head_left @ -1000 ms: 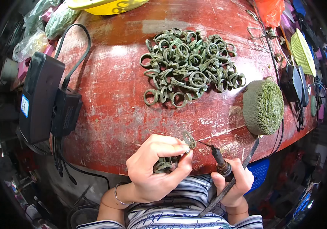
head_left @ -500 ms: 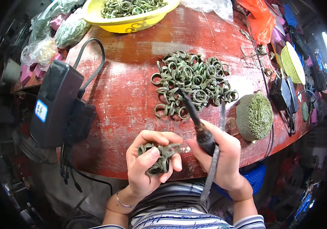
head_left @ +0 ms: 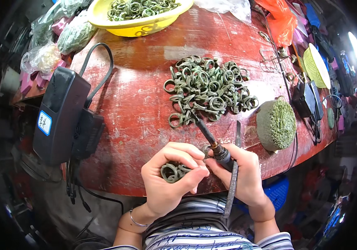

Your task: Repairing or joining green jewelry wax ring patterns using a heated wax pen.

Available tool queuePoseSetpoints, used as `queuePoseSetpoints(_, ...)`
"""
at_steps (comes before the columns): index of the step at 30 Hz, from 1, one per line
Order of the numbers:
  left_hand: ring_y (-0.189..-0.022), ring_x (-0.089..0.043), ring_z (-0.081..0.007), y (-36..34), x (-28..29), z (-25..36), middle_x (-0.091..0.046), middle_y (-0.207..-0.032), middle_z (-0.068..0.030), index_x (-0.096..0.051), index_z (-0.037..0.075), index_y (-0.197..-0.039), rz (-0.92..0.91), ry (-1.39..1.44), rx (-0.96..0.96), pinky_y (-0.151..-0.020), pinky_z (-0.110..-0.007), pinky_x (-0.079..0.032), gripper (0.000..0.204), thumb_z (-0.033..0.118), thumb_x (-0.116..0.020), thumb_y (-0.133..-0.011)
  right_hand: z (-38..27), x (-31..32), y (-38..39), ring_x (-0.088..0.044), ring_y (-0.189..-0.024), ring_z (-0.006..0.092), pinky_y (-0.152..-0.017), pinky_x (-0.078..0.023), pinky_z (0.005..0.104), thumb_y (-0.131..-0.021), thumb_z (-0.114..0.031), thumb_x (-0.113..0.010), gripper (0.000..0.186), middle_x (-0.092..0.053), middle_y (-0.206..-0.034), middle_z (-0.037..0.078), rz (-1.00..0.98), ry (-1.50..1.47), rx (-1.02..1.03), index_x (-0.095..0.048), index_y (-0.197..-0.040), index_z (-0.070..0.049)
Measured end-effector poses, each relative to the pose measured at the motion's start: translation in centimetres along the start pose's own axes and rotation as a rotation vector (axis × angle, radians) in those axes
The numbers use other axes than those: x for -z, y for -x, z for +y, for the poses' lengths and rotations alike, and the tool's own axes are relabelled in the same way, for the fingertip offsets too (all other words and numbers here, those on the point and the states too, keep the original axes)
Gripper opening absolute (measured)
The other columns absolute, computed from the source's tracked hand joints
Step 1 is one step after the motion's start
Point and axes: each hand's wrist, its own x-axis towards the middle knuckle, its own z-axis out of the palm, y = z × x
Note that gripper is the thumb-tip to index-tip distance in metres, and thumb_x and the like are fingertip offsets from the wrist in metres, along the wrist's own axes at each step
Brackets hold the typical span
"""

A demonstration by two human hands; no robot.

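Note:
My left hand (head_left: 164, 191) is closed around several dark green-grey rings (head_left: 170, 172), held between its curled fingers and palm. In my right hand (head_left: 248, 179) is a black pen-shaped tool (head_left: 207, 132) with a thin dark tip pointing away from me, toward the ring pile. A long, flat grey file (head_left: 231, 189) is also gripped there, crossing the tool's handle. The fingertips of both hands meet at a ring (head_left: 207, 150), partly hidden beside the tool's handle. Beyond them a heap of similar rings (head_left: 212, 87) lies on the red table (head_left: 132, 108).
A black power unit (head_left: 64, 116) with cables stands at the left. Near my right hand is a round greenish block (head_left: 276, 125) with a rough face. A yellow basin (head_left: 145, 27) of rings sits at the back; a yellow-green basket (head_left: 315, 66) stands far right.
My left hand has turned, and its fingertips have moved right to meet the right hand's. A ring now shows between them. The tool's tip has shifted slightly nearer me.

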Motion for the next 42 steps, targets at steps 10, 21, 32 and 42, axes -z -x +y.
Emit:
queuePoseSetpoints(10,-0.066,-0.059,-0.0179,-0.7,-1.9,0.0,-0.055,-0.078,-0.0068,-0.063,0.006,-0.090,0.012,-1.171,-0.273,-0.057,-0.029,-0.049,0.026,0.000,-0.071,-0.066,1.9,1.0,2.0,-0.053,-0.050,0.0147,-0.050,-0.043,0.0259,-0.073,-0.007,-0.071,0.018,-0.057,-0.062,0.009,0.049,-0.166,-0.101,-0.060,-0.086,-0.002)
queuePoseSetpoints(21,-0.070,-0.061,-0.0174,-0.3,-3.3,0.1,-0.060,-0.082,-0.0092,-0.066,0.004,-0.086,-0.111,-1.033,-0.380,-0.062,-0.027,-0.051,0.024,-0.003,-0.073,-0.064,1.4,2.4,3.1,-0.048,-0.053,0.0062,-0.051,-0.041,0.0218,-0.076,-0.004,-0.068,0.015,-0.054,-0.061,0.003,0.048,-0.526,-0.253,-0.060,-0.088,0.000)
queuePoseSetpoints(32,-0.077,-0.061,-0.0145,-0.3,-3.2,0.0,-0.063,-0.085,-0.0091,-0.064,-0.001,-0.088,-0.109,-0.611,0.023,-0.070,-0.026,-0.048,0.020,-0.001,-0.071,-0.069,2.3,2.4,4.3,-0.064,-0.065,0.0167,-0.058,-0.049,0.0253,-0.072,0.000,-0.069,0.029,-0.064,-0.076,0.011,0.072,-0.314,0.071,-0.058,-0.100,0.001)
queuePoseSetpoints(42,-0.072,-0.061,-0.0145,0.1,-2.5,-0.8,-0.061,-0.084,-0.0092,-0.066,0.003,-0.088,-0.055,-0.768,-0.215,-0.062,-0.024,-0.049,0.025,-0.002,-0.074,-0.064,4.6,3.0,8.0,-0.062,-0.059,0.0202,-0.054,-0.048,0.0263,-0.066,-0.024,-0.078,0.042,-0.061,-0.072,0.009,0.128,0.121,0.012,-0.059,-0.096,-0.002)
